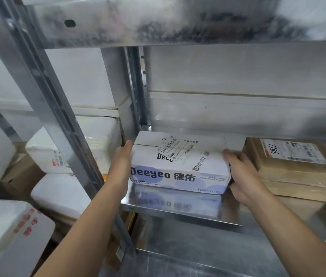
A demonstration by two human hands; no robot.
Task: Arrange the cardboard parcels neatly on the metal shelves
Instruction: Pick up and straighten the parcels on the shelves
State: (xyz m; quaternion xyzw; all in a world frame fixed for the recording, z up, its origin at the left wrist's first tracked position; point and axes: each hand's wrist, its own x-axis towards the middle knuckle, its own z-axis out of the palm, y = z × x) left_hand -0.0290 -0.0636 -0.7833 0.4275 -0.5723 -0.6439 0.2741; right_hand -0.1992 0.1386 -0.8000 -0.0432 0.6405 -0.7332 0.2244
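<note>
One Deeyeo wipes box (178,166) is pressed by the straight-fingered left hand (121,156) and gripped by the curled right hand (244,174); one brown parcel (294,172) just beside.

The person shows as two bare limbs: the slim left forearm (90,216) and the right forearm (298,236), both uncovered from the wrist down to the picture's lower edge. The left hand (123,156) and the right hand (242,174) are likewise bare. The right hand's knuckles stand out plainly, but the fingernails are too small to make out.
</note>
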